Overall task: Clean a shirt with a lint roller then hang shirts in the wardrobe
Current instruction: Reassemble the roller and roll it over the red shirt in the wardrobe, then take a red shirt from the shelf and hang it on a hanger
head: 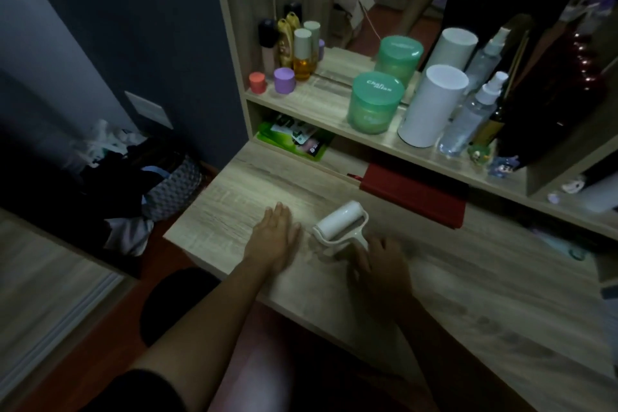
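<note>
A white lint roller (341,221) lies on the light wooden desk (234,191), its roll pointing away from me. My right hand (381,264) is closed around the roller's short handle at its near end. My left hand (276,232) rests flat on the desk just left of the roller, fingers together and empty. No shirt lies on the desk. A heap of dark and light clothes (110,177) sits in a grey basket on the floor to the left.
A shelf above the desk carries a green jar (374,104), a white cylinder (431,104), a spray bottle (468,117) and small cosmetic bottles (301,53) before a mirror. A red book (414,194) lies under the shelf. A dark stool (177,304) stands below the desk edge.
</note>
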Action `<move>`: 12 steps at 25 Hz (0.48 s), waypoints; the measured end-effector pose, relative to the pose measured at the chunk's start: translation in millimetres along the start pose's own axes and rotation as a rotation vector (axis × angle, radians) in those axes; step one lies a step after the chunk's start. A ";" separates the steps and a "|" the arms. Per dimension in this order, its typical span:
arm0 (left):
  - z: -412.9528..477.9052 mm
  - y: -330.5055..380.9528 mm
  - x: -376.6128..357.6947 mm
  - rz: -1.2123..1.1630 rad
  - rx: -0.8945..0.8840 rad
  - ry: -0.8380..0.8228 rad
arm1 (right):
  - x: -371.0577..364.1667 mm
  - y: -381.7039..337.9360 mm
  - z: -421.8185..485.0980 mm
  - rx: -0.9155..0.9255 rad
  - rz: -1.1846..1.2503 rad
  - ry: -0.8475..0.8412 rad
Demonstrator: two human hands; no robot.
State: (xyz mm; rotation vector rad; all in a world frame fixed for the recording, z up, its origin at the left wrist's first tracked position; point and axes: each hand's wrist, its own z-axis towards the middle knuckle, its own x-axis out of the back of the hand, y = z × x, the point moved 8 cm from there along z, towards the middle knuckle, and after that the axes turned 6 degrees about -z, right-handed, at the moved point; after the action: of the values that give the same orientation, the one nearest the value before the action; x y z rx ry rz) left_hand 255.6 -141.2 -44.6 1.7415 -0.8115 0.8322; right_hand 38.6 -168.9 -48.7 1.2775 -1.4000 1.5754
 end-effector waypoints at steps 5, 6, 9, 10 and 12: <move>-25.6 -15.6 143.9 0.025 -0.089 0.247 | 90.9 -122.2 17.1 0.228 0.184 0.225; -36.8 -25.4 179.6 0.042 -0.089 0.296 | 114.6 -164.8 21.7 0.314 0.215 0.256; -88.7 -65.9 291.3 0.129 -0.055 0.479 | 175.8 -301.7 19.5 0.558 0.284 0.332; -109.8 -77.9 326.2 0.170 -0.049 0.540 | 189.5 -344.0 14.7 0.635 0.292 0.346; -163.7 -105.4 401.0 0.264 -0.032 0.654 | 212.7 -435.6 -2.9 0.782 0.294 0.373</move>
State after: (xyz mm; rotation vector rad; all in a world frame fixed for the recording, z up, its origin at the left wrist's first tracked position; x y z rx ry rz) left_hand 532.4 -12.3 280.2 1.2206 -0.6009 1.4547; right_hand 376.5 -102.9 292.6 1.1064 -0.7658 2.5604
